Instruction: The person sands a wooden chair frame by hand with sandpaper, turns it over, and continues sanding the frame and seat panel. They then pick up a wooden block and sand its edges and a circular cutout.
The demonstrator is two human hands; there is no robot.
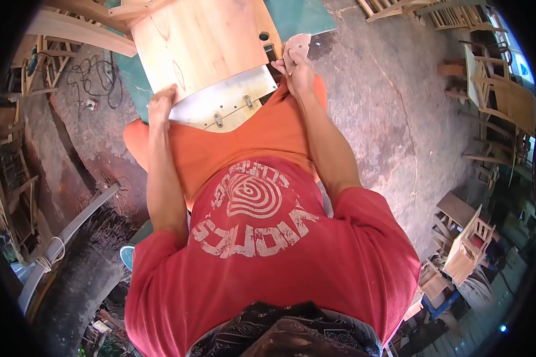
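A pale wooden panel (pixel 202 44) with a metal-edged end and small fittings rests against my orange-clad lap. My left hand (pixel 161 106) grips the panel's near left corner, fingers curled over the edge. My right hand (pixel 296 68) is at the panel's right edge and pinches a small pinkish sheet, apparently sandpaper (pixel 298 43), held against the wood by a dark slot and a round hole.
Bare concrete floor (pixel 387 119) lies to the right. Wooden chair frames (pixel 494 89) stand at the far right, and small wooden chairs (pixel 467 247) at the lower right. A tangle of cable (pixel 95 80) and timber pieces (pixel 71 30) lie at the left.
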